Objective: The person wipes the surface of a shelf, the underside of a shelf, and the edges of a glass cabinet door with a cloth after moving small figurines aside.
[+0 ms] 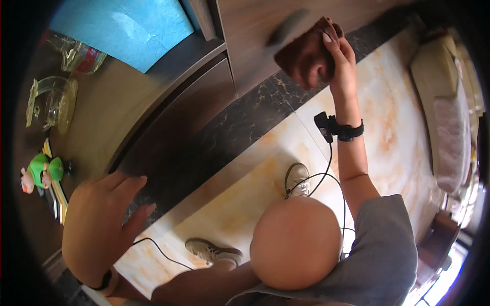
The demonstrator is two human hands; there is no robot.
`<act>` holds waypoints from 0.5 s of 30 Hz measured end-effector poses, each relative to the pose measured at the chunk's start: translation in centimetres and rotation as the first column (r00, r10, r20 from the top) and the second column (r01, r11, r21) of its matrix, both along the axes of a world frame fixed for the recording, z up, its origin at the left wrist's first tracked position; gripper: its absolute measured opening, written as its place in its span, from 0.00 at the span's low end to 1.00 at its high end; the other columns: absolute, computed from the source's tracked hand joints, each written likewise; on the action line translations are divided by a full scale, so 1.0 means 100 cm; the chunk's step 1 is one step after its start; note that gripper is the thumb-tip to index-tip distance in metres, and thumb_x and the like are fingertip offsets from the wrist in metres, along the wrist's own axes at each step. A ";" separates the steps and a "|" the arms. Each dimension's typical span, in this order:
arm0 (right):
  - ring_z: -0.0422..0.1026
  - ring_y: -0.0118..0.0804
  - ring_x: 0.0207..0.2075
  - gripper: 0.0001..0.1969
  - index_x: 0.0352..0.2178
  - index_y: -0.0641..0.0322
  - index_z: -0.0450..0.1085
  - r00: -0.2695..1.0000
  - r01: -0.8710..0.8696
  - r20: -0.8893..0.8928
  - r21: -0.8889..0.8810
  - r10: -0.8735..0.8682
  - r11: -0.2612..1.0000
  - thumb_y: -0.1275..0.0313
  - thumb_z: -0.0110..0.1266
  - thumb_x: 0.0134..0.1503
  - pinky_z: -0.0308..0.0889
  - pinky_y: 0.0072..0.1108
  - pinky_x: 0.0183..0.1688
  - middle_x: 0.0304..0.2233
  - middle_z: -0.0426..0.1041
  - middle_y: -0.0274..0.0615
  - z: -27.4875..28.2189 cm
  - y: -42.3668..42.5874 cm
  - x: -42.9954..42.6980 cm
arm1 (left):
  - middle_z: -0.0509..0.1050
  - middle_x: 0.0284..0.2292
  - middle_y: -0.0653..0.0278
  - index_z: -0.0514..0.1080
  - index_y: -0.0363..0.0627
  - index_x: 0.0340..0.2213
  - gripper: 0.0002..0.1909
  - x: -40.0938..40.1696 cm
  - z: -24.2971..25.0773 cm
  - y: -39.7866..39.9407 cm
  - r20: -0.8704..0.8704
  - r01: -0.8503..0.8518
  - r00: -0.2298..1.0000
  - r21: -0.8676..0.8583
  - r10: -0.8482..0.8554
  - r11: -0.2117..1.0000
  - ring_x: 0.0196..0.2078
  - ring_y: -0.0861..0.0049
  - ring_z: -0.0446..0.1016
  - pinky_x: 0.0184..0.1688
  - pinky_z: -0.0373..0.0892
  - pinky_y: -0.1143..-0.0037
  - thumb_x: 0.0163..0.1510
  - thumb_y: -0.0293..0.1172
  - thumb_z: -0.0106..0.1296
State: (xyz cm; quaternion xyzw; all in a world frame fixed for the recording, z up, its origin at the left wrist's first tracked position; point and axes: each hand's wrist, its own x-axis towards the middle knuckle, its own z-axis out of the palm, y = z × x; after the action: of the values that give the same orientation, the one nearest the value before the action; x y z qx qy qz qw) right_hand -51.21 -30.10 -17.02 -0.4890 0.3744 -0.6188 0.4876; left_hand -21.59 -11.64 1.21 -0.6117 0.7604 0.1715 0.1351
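In the head view my right hand (342, 65) grips a folded dark brown cloth (306, 57) at the upper right, in front of a wooden cabinet front with a dark, blurred handle (287, 27). A black strap with a small box-shaped device (324, 126) and cable is on my right wrist. My left hand (103, 218) is at the lower left, over the cabinet edge, its fingers apart and nothing seen in it. Beyond it stands a green toy figure (40, 170) on the cabinet top.
On the cabinet top (115, 95) are a glass vessel (57, 103), a clear container with a red label (86, 59) and a blue sheet (130, 30). A black cable (160, 248) crosses the marbled floor (264, 164) near my shoes. A sofa (440, 107) stands at the right.
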 end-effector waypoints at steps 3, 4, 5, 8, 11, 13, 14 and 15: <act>0.63 0.19 0.32 0.08 0.30 0.66 0.66 0.976 -0.219 -0.016 -0.054 0.218 0.974 0.73 0.50 0.47 0.58 0.11 0.36 0.27 0.67 0.31 0.004 -0.005 0.037 | 0.68 0.25 0.55 0.67 0.36 0.30 0.15 -0.004 -0.002 -0.007 0.028 -0.061 0.998 0.116 0.058 0.991 0.28 0.58 0.66 0.28 0.62 0.68 0.36 0.28 0.51; 0.63 0.18 0.32 0.08 0.30 0.66 0.65 0.969 -0.248 -0.035 -0.097 0.246 0.964 0.75 0.51 0.47 0.58 0.11 0.36 0.27 0.67 0.30 0.003 -0.006 0.047 | 0.69 0.26 0.55 0.68 0.37 0.31 0.14 -0.003 -0.005 -0.013 0.033 -0.060 0.998 0.141 0.055 0.988 0.28 0.59 0.67 0.28 0.62 0.69 0.37 0.28 0.50; 0.62 0.18 0.31 0.07 0.30 0.66 0.65 0.962 -0.274 -0.058 -0.139 0.268 0.952 0.76 0.51 0.46 0.58 0.10 0.35 0.26 0.67 0.30 0.000 -0.006 0.055 | 0.69 0.26 0.55 0.68 0.37 0.31 0.14 -0.004 -0.010 -0.020 0.038 -0.063 0.998 0.171 0.057 0.983 0.28 0.59 0.67 0.28 0.62 0.69 0.37 0.28 0.50; 0.65 0.21 0.34 0.11 0.35 0.66 0.64 0.960 -0.281 -0.046 -0.200 0.277 0.939 0.77 0.50 0.47 0.60 0.14 0.37 0.31 0.68 0.32 -0.010 -0.008 0.069 | 0.69 0.28 0.55 0.67 0.38 0.33 0.15 -0.004 -0.016 -0.035 -0.075 -0.083 0.993 0.161 0.096 0.983 0.29 0.58 0.67 0.29 0.63 0.70 0.39 0.25 0.49; 0.63 0.19 0.32 0.11 0.33 0.66 0.64 0.952 -0.307 -0.062 -0.228 0.301 0.924 0.80 0.51 0.45 0.60 0.12 0.35 0.28 0.66 0.30 -0.024 -0.009 0.065 | 0.69 0.29 0.55 0.67 0.39 0.35 0.15 -0.008 -0.037 -0.049 -0.150 -0.039 0.986 0.210 0.072 0.977 0.30 0.59 0.68 0.30 0.64 0.71 0.40 0.25 0.49; 0.63 0.18 0.29 0.09 0.28 0.66 0.65 0.937 -0.327 -0.208 -0.232 0.282 0.916 0.80 0.52 0.42 0.60 0.12 0.32 0.25 0.66 0.31 -0.035 -0.010 0.062 | 0.69 0.27 0.55 0.66 0.40 0.35 0.15 -0.016 -0.063 -0.059 -0.251 -0.008 0.966 0.189 0.056 0.982 0.29 0.60 0.68 0.29 0.64 0.71 0.41 0.28 0.49; 0.63 0.19 0.28 0.10 0.29 0.66 0.65 0.951 -0.298 -0.156 -0.234 0.267 0.925 0.79 0.52 0.40 0.61 0.13 0.31 0.25 0.66 0.33 -0.042 -0.008 0.064 | 0.69 0.26 0.55 0.66 0.41 0.35 0.15 -0.021 -0.080 -0.065 -0.350 0.015 0.936 0.157 0.042 0.987 0.28 0.61 0.68 0.28 0.64 0.71 0.42 0.31 0.50; 0.58 0.16 0.28 0.10 0.30 0.64 0.64 0.929 -0.330 -0.264 -0.268 0.260 0.905 0.83 0.51 0.42 0.57 0.10 0.30 0.23 0.60 0.28 -0.051 -0.008 0.063 | 0.70 0.27 0.55 0.65 0.41 0.37 0.17 -0.027 -0.097 -0.070 -0.417 0.006 0.905 0.206 0.082 0.979 0.29 0.64 0.69 0.30 0.65 0.73 0.43 0.31 0.49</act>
State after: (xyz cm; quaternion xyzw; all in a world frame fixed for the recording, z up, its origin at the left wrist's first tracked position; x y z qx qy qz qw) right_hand -44.90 -30.90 -22.14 -0.6760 0.2466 -0.5297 0.4490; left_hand -24.32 -18.69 -8.48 -0.5575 0.7381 0.3791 0.0248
